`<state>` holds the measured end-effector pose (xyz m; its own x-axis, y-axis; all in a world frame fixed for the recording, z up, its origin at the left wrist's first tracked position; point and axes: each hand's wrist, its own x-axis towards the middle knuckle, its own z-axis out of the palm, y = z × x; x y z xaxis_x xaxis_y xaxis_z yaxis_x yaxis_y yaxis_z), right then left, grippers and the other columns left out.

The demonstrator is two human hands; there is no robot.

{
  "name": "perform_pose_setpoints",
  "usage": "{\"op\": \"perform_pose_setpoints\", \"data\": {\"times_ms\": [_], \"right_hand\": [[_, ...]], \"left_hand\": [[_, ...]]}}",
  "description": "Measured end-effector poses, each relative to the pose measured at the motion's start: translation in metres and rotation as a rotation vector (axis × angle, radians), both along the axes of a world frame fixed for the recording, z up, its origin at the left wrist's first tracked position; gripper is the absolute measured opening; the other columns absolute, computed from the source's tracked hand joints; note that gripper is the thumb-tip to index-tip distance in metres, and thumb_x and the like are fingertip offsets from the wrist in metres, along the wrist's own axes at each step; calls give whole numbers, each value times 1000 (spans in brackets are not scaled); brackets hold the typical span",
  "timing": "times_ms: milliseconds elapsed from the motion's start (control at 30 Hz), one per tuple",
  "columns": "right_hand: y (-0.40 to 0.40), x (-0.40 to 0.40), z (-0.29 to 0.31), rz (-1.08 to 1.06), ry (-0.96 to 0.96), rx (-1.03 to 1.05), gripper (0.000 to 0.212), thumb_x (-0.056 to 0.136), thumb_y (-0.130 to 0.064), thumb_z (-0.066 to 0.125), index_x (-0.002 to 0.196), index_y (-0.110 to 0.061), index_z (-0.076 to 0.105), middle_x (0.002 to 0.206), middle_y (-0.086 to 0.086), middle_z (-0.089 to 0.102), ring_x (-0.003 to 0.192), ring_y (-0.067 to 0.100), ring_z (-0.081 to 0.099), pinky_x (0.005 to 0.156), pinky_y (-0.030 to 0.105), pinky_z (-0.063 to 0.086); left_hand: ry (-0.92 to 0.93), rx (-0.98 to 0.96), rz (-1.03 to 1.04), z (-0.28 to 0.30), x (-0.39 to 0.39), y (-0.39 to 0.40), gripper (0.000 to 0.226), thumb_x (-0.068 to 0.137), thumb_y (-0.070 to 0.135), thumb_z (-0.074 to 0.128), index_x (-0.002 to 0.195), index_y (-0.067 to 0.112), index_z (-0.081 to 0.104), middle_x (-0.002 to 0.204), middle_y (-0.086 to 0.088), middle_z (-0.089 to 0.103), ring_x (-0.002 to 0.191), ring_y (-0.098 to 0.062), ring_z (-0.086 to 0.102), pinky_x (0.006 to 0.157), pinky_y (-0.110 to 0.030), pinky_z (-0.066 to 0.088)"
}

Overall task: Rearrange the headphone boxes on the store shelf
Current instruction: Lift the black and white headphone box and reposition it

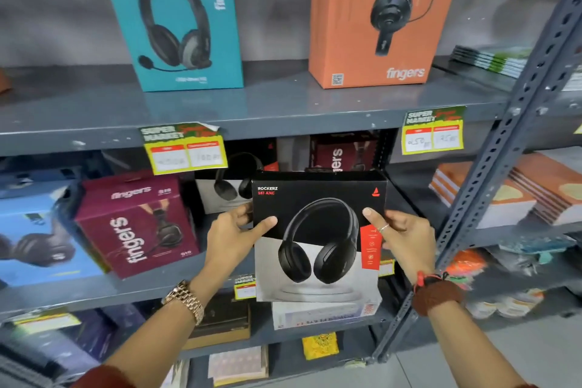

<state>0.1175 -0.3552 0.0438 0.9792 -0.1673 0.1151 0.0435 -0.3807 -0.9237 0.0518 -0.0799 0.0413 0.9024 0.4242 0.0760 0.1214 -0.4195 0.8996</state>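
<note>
Fingers of the left hand [231,235] wrap the left edge of the black headphone box [318,236], thumb flat on its front face and the other fingers hidden behind it. Fingers of the right hand [406,239] clamp the right edge the same way, thumb on the front beside a red label strip; a ring shows on one finger. Both hands are closed on the box, which is held upright at centre frame, in front of the middle shelf [126,291], and does not appear to rest on it. Its lower edge covers part of a price tag and a white box on the shelf below.

A gold watch [185,301] sits on the left wrist; a brown band with red thread sits on the right wrist.

At upper centre, a teal box [176,19] and an orange box [378,19] stand upright on the top shelf [252,110], well apart; both tops are cut off by the frame. Two yellow price tags [184,148] hang from that shelf's front edge; their figures are too blurred to read.

At middle left, a maroon box [135,224] stands tilted beside a blue box [37,236], which is blurred and cut off at the left edge. Behind the held box, another black-and-white box and a second maroon box are partly hidden. Stacked books at right are blurred.
</note>
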Motion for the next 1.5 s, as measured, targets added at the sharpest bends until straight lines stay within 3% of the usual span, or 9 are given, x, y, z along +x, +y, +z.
{"op": "perform_pose_setpoints", "data": {"times_ms": [133,333,433,533,833,1067,1167,1267,1500], "right_hand": [[40,-3,6,99,-23,-28,51,57,-72,69,77,-25,73,74,-1,77,76,17,74,74,44,60],[104,24,11,264,-24,-109,37,81,-40,66,97,-7,68,88,11,75,87,19,70,91,42,54],[129,37,13,286,31,-89,43,88,-23,63,123,1,59,120,17,66,111,22,62,94,19,38],[149,50,10,288,106,-69,50,91,-20,58,133,4,47,133,21,56,125,29,53,96,23,36],[168,64,-9,325,230,-175,52,94,-12,52,142,-1,37,141,20,48,133,29,46,109,32,34],[167,35,-14,373,439,-440,16,89,3,47,85,-1,62,104,27,64,106,43,57,99,28,40],[193,10,-15,460,487,-440,32,86,10,50,55,2,51,66,29,53,71,48,49,58,11,38],[234,4,-34,553,374,-315,26,91,-7,50,111,-3,66,118,20,66,115,35,58,100,34,48],[324,-28,-2,757,230,-169,49,98,-24,43,143,-7,36,145,9,45,135,24,43,115,38,32]], "left_hand": [[4,-10,5,3,-11,32,49,76,39,74,121,24,60,88,1,78,85,-11,73,82,-42,59],[-3,-134,-12,4,1,70,50,82,-1,67,122,12,40,115,-5,61,104,-18,61,76,-17,54],[-13,-202,10,4,14,82,64,80,-9,65,134,2,32,120,-6,56,86,-7,61,64,-7,51],[-2,-252,26,-4,28,95,73,81,-11,63,141,5,27,122,-2,53,81,6,56,62,-4,49],[-25,-369,54,-31,30,109,78,84,-8,60,149,14,22,134,2,51,124,-11,48,100,-25,40],[-98,-400,149,-64,-24,113,44,90,-3,53,130,15,53,134,1,57,128,-16,51,112,-35,37],[-175,-367,322,-78,-59,133,38,89,-10,50,115,16,62,120,-5,67,115,-19,62,108,-41,44],[-274,-341,518,-77,-84,157,36,89,-12,45,112,13,59,119,-12,65,113,-27,61,104,-37,46],[-291,-467,582,-42,-79,208,43,97,23,47,138,14,39,138,-9,51,123,-27,54,104,-48,46]]}}
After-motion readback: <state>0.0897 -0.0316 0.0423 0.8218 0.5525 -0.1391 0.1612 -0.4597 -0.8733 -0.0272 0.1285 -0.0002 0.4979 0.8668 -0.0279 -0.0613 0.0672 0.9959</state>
